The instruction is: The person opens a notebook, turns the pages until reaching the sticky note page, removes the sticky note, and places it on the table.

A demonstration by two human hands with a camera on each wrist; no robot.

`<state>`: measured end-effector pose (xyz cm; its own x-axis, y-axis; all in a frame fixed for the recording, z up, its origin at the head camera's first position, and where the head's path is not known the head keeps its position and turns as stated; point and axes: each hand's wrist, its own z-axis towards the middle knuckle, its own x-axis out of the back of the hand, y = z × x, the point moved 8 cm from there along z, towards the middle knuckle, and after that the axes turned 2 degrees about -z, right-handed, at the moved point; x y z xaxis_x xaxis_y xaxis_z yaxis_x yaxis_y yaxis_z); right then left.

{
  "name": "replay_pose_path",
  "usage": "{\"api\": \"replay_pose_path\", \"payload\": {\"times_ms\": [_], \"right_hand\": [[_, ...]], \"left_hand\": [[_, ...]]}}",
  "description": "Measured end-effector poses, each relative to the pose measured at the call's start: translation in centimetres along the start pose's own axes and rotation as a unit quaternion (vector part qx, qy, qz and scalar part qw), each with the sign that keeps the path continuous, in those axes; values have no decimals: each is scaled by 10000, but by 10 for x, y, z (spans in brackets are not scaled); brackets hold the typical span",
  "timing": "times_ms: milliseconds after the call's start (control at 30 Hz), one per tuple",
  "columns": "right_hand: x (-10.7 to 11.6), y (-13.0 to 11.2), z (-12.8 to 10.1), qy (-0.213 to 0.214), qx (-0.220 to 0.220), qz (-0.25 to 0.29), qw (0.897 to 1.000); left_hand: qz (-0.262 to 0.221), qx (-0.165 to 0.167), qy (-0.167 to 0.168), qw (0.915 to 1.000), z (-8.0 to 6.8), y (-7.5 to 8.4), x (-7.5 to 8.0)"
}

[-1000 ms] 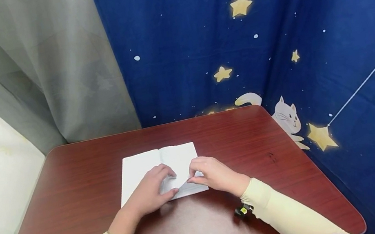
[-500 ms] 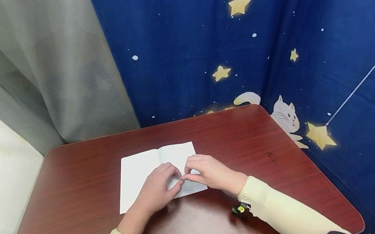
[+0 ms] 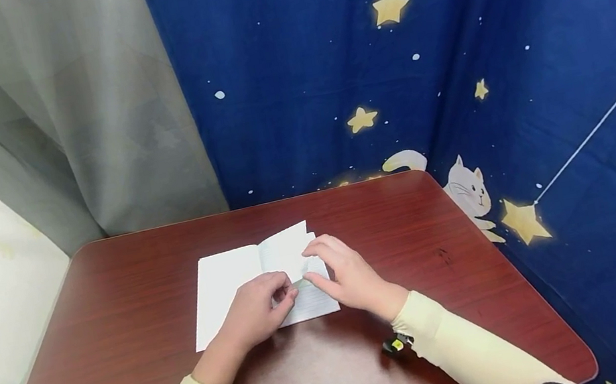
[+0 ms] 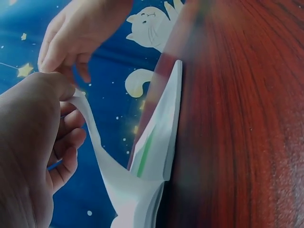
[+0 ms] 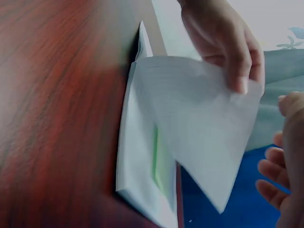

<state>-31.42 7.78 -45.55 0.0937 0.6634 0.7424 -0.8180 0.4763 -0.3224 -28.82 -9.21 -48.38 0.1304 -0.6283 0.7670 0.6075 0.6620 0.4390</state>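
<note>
An open notebook (image 3: pixel 225 284) with white lined pages lies on the table. My left hand (image 3: pixel 260 305) pinches the near edge of one right-hand page (image 5: pixel 199 114), which is lifted and bent up off the others. Just right of that page is my right hand (image 3: pixel 349 277), its fingers and thumb spread apart with nothing between them. Under the raised page a green strip (image 5: pixel 161 164) shows on the page below, and the left wrist view has the same green strip (image 4: pixel 145 156).
The notebook sits on a reddish-brown wooden table (image 3: pixel 387 226) with rounded corners. Behind it hang a grey curtain (image 3: pixel 130 113) and a blue curtain (image 3: pixel 285 53) with stars and a cat. Both sleeves carry a small black wrist device (image 3: pixel 397 344).
A second ago my right hand pinched the page near its corner and brought it left to my left hand. Now the left hand holds the page, which has risen, and the right has let go.
</note>
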Motion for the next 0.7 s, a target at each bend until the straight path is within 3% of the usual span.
{"api": "replay_pose_path", "payload": {"times_ms": [133, 233, 433, 700], "right_hand": [[-7, 18, -8, -183, -541, -22, 9984], [-23, 32, -17, -834, -930, -213, 9919], [-57, 53, -42, -2162, -1228, -910, 9643], [-73, 64, -52, -2631, -1358, -1305, 9462]], "left_hand": [[18, 30, 7, 10000, -2, 0, 8], [74, -39, 102, 9999, -4, -1, 15], [150, -226, 351, 9990, -8, -2, 27], [234, -206, 420, 9986, -12, -4, 39]]}}
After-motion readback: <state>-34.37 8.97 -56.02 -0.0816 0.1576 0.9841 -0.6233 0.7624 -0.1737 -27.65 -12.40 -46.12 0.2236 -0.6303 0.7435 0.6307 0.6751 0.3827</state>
